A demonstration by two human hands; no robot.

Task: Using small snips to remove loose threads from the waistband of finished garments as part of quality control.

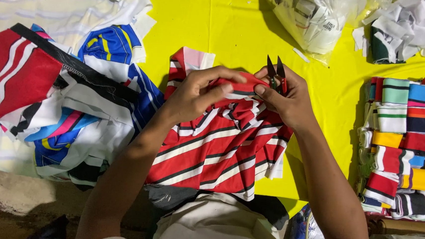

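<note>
— Red striped garment (pixel 220 145) lies bunched on the yellow desk (pixel 219 25) straight in front of the person; how far along is the trimming?

— Under way, I judge. The left hand (pixel 194 93) pinches its top edge; the right hand (pixel 286 102) grips small snips (pixel 277 74), blades parted, at that edge. Left of the garment sits a heap of clothes (pixel 74 105), right of it folded striped bands (pixel 410 148).

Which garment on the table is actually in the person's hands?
The red garment with white and black stripes, gripped by both hands at the centre; the blue and white pieces lie untouched at left.
</note>
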